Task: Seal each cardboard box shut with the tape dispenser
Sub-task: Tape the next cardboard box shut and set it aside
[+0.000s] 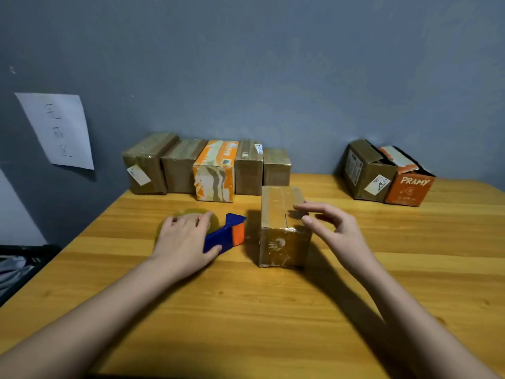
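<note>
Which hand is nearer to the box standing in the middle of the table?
Right. The right hand hovers at the upper right edge of the box, fingers loosely bent, about touching it. The left hand rests on the tape dispenser, left of the box.

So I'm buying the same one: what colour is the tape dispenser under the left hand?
Blue plastic tape dispenser with an orange block at its front, seen in the head view.

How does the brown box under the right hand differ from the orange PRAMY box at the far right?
The brown box stands alone mid-table with its top flaps closed and shiny tape over it; the PRAMY box sits by the wall against another box, its torn top flaps open. The first is plain brown, the second orange with white lettering. Both rest on the wooden table.
</note>
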